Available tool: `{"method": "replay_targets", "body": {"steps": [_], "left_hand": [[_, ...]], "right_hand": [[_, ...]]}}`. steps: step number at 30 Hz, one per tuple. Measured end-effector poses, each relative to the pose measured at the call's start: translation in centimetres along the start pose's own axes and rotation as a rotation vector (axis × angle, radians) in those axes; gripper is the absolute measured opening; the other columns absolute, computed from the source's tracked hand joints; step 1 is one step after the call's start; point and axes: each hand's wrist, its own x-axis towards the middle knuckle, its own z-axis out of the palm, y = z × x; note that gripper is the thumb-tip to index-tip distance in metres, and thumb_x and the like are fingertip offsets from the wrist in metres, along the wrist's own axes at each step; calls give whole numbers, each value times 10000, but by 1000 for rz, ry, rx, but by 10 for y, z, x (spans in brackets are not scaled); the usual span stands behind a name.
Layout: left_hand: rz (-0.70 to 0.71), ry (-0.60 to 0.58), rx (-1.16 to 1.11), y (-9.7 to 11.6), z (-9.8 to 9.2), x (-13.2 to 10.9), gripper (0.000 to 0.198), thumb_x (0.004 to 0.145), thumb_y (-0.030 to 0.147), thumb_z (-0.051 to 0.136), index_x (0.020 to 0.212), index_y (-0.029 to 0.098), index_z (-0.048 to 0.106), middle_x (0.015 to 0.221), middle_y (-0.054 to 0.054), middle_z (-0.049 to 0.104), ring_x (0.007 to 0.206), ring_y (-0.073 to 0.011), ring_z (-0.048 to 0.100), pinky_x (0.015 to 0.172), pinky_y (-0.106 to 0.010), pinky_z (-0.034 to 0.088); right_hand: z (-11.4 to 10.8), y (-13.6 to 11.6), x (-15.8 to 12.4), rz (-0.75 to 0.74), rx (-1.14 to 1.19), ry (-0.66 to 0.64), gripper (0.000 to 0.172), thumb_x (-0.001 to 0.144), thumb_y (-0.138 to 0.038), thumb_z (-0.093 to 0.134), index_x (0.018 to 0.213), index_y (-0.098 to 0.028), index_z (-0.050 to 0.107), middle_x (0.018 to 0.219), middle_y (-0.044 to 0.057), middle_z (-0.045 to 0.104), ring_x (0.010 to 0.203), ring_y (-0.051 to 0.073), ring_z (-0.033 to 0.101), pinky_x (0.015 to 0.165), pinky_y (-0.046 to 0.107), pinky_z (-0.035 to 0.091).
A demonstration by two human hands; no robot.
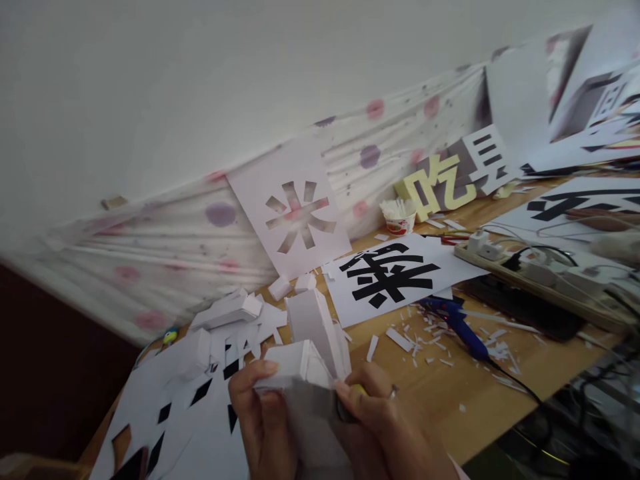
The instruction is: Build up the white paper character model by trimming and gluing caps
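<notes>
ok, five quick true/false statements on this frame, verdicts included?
1. The left hand and right hand both grip a white paper piece. True.
2. The gun-shaped tool lying among the scraps is red. False: the glue gun on the table is blue.
3. A stencil sheet with a cut-out character leans against the spotted cloth. True.
4. The cup lies tipped over beside the hands. False: the paper cup stands upright far back, by the yellow character.
5. The right hand wears a ring. True.
</notes>
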Motion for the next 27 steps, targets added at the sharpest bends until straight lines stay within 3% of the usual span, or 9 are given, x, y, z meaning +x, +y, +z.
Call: {"method": "replay_targets", "body": {"steps": [5,9,12,18,21,25,27], "left_hand": [[-9,-13,-27,4,-1,-1,401,791,574,716,989,267,551,810,22,591,705,-184,601,700,-331,546],[13,-11,-28,5,1,-2,349,810,550,698,992,287,558,931,6,633,696,-176,570,786,-367,539],[19,2,-30,6,4,-3,326,820,536,694,992,296,557,968,3,643,740,-185,586,803,-371,538],[103,7,-38,8,9,-7,341,818,541,707,993,291,555,902,15,631,697,-163,559,678,-302,519],[62,-9,-24,12,11,-14,303,850,564,662,983,311,561,907,18,640,723,-170,572,600,-272,477],[43,-18,-54,19,15,-25,298,856,570,653,979,314,564,1012,11,669,933,-205,626,749,-307,506],[99,7,-72,20,17,-27,318,846,561,668,967,283,571,983,1,680,894,-199,634,746,-302,509]], "right_hand": [[6,-1,1,-19,-25,-70,267,1026,-294,374,1248,-289,524,900,52,652,736,200,637,578,280,515],[12,1,1,-36,-51,39,262,1035,-326,340,1177,-282,555,811,36,628,646,182,595,534,269,463],[14,2,1,-28,-65,35,272,1035,-328,332,1174,-289,561,787,29,619,607,173,570,520,262,439],[11,-3,5,2,-74,30,243,1032,-346,354,1160,-292,553,762,22,606,628,191,592,532,272,465],[4,-7,14,16,-63,29,266,1048,-345,310,1118,-282,560,757,26,616,599,183,599,504,265,467],[-3,-8,22,27,-27,-70,293,1056,-332,289,1138,-265,563,831,56,663,674,193,651,531,271,508],[-2,-6,21,45,-18,-46,335,1059,-355,262,1143,-266,574,831,56,661,685,198,654,542,282,518]]}}
